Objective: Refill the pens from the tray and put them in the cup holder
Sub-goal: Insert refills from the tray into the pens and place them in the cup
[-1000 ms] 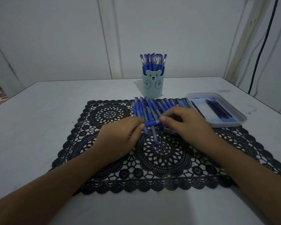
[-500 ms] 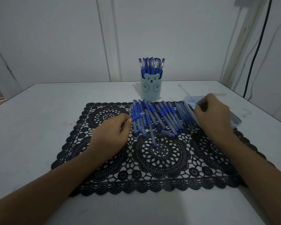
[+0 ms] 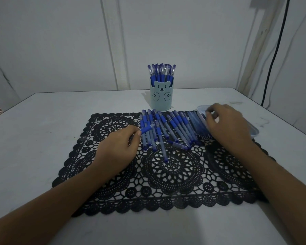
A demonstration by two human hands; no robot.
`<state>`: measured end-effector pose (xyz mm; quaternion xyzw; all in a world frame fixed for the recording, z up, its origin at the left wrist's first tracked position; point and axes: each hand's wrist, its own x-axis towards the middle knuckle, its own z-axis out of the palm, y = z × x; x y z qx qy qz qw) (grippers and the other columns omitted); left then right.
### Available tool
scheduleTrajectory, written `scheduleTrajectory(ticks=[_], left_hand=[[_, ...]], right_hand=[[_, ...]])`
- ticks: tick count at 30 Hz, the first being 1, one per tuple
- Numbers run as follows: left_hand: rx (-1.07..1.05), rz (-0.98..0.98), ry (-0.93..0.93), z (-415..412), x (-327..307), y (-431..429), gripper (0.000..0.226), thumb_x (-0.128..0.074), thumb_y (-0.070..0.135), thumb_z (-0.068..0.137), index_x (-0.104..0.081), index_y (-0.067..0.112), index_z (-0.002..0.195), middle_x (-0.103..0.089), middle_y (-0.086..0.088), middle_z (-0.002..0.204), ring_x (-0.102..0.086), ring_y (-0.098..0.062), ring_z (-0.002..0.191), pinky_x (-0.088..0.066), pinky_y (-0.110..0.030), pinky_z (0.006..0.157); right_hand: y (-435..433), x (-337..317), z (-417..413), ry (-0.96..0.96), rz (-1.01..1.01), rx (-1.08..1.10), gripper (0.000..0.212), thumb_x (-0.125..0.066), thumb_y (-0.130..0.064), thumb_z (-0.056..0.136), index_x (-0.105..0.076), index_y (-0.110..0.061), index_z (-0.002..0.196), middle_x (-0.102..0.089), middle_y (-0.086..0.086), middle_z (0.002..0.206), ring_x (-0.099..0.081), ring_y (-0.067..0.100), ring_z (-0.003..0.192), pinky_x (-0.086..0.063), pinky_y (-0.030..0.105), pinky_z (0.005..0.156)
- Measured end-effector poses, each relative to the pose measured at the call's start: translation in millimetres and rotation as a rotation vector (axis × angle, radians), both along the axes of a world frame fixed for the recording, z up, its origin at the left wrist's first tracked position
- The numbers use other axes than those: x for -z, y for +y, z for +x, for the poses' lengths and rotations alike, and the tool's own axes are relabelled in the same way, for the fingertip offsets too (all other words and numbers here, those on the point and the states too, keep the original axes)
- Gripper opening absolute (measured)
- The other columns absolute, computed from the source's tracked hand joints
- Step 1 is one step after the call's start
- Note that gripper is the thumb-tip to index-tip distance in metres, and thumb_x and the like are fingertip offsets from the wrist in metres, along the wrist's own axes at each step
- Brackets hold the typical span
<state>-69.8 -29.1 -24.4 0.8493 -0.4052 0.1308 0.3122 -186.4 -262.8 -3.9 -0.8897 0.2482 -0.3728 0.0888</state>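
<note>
Right hand point(image 3: 228, 124) moved over tray point(image 3: 254, 133), hiding it (grip unclear); left hand point(image 3: 120, 147) pinches pen point(image 3: 146, 129).

Left hand point(image 3: 121, 145) pinching; right hand point(image 3: 226, 124) extended (fingers curled).

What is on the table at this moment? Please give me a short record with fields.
left hand: pinches one pen by its blue part
right hand: fingers curled over the tray; any refill it holds is hidden
cup holder: upright behind the mat, filled with standing pens
loose pens: a row on the black lace mat
</note>
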Motion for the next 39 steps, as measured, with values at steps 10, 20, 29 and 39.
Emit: scheduleTrajectory(ticks=[10, 20, 29, 39], left_hand=[[-0.003, 0.017, 0.005, -1, -1, 0, 0.022, -0.041, 0.029, 0.095, -0.059, 0.016, 0.093, -0.05, 0.005, 0.058, -0.04, -0.007, 0.046, -0.027, -0.023, 0.044], [-0.004, 0.029, -0.003, -1, -1, -1, 0.022, -0.042, 0.029, 0.095, -0.059, 0.017, 0.094, -0.05, 0.005, 0.057, -0.039, -0.007, 0.046, -0.026, -0.022, 0.044], [-0.014, 0.03, 0.001, -1, -1, -1, 0.022, -0.041, 0.03, 0.095, -0.06, 0.019, 0.096, -0.049, 0.008, 0.058, -0.04, -0.005, 0.047, -0.025, -0.023, 0.045], [0.042, 0.02, -0.008, -3, -3, 0, 0.016, -0.044, 0.029, 0.094, -0.059, 0.024, 0.096, -0.049, 0.012, 0.059, -0.048, -0.002, 0.057, -0.026, -0.017, 0.044]], right_hand=[[-36, 1, -3, 0.399, 0.293, 0.152, 0.025, -0.061, -0.036, 0.084, -0.072, -0.016, 0.094, -0.068, 0.008, 0.1, -0.055, 0.022, 0.082, -0.046, 0.03, 0.075], [-39, 2, 1, 0.493, 0.306, 0.192, 0.027, -0.059, -0.026, 0.084, -0.069, -0.001, 0.082, -0.062, 0.011, 0.072, -0.052, 0.023, 0.067, -0.04, 0.028, 0.061], [-26, 1, 2, 0.108, 0.316, 0.155, 0.019, -0.047, -0.017, 0.094, -0.061, -0.004, 0.098, -0.059, 0.007, 0.082, -0.058, 0.028, 0.092, -0.037, 0.026, 0.066], [39, -13, 7, -0.439, 1.192, -0.628, 0.007, -0.052, -0.006, 0.089, -0.057, -0.009, 0.092, -0.065, 0.003, 0.075, -0.064, 0.014, 0.07, -0.056, 0.024, 0.066]])
